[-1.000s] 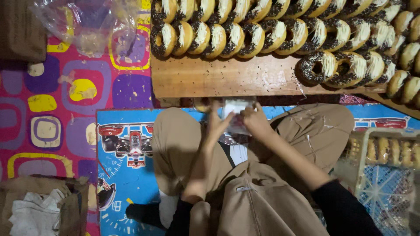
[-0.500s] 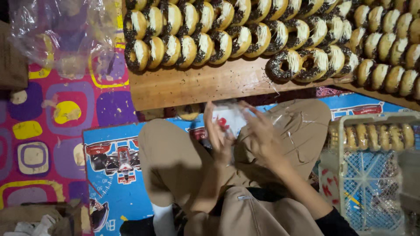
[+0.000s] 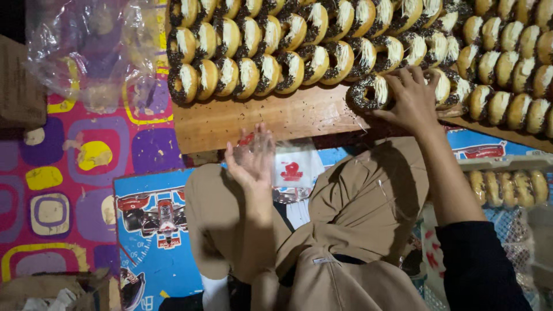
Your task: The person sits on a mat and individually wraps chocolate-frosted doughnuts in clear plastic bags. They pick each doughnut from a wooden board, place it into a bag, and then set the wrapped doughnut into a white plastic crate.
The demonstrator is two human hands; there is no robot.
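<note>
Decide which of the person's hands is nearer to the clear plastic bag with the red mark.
Left. The left hand holds the clear plastic bag over the lap, while the right hand is apart from it, up on the wooden board among the doughnuts.

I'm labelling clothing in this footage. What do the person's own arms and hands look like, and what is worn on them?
Both hands are bare: no gloves, rings or watch visible. The left hand leads to a forearm that is bare as far as it shows. The right hand also has a bare forearm, with a dark sleeve pushed up near the elbow.
</note>
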